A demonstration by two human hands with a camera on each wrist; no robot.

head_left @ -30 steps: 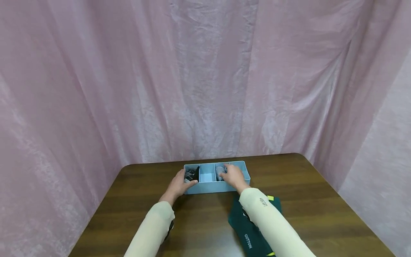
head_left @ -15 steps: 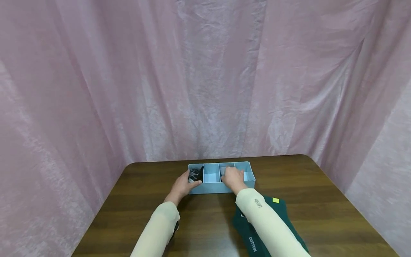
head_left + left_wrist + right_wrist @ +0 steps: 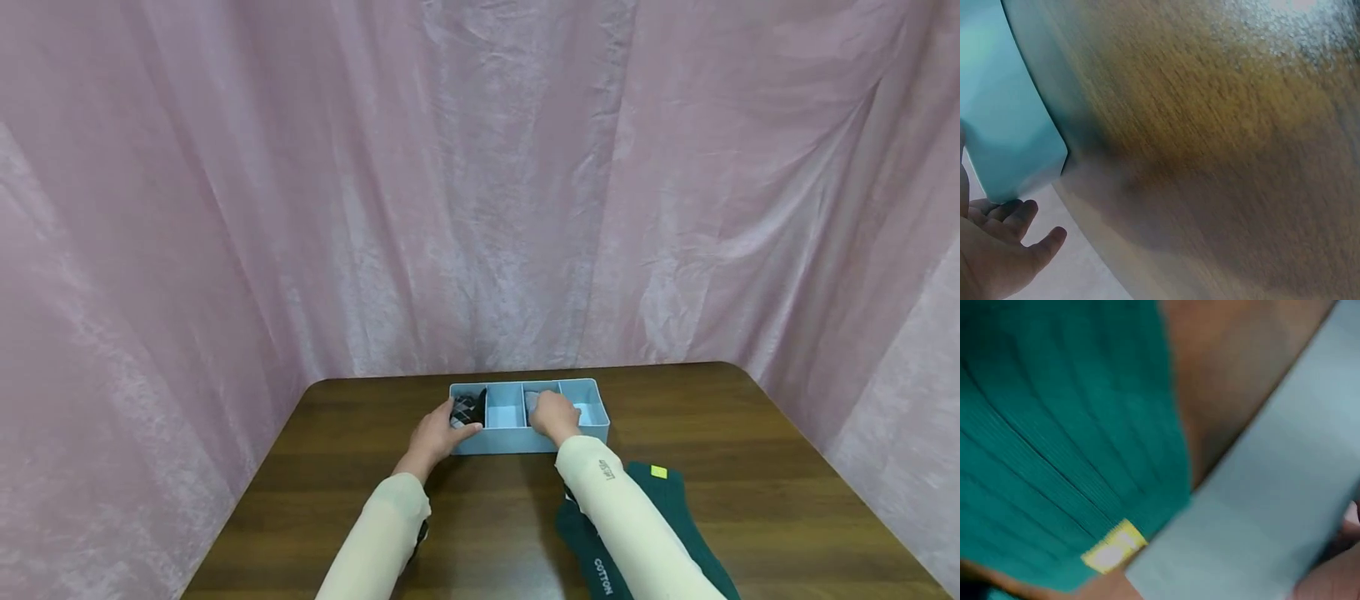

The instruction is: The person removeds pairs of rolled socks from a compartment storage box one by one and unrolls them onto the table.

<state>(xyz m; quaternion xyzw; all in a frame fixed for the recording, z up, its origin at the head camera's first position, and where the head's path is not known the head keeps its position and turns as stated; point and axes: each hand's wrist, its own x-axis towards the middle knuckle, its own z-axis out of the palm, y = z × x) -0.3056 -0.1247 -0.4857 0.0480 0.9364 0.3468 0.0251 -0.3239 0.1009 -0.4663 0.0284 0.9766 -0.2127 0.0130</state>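
Note:
A light blue divided box (image 3: 504, 442) stands near the far table edge. My left hand (image 3: 435, 435) holds its left front corner, thumb along the front rim and fingers at the end wall. The left wrist view shows fingertips (image 3: 1022, 215) by the end of the box. A dark argyle-patterned sock bundle (image 3: 467, 410) fills the leftmost compartment. My right hand (image 3: 557, 417) reaches down into the third compartment over a grey sock bundle (image 3: 532, 400); its fingers are hidden there, and I cannot tell whether they pinch the bundle.
Dark green ribbed socks (image 3: 675, 508) with a yellow tag (image 3: 658, 472) and "COTTON" lettering lie under my right forearm, close to the box front. The brown wooden table (image 3: 300, 500) has rounded far corners. Pink curtains (image 3: 465, 183) hang behind it.
The right hand has turned knuckles-up and gone deeper into the third compartment, covering more of the grey sock bundle. The left hand stays at the box corner. The whole view has shifted slightly.

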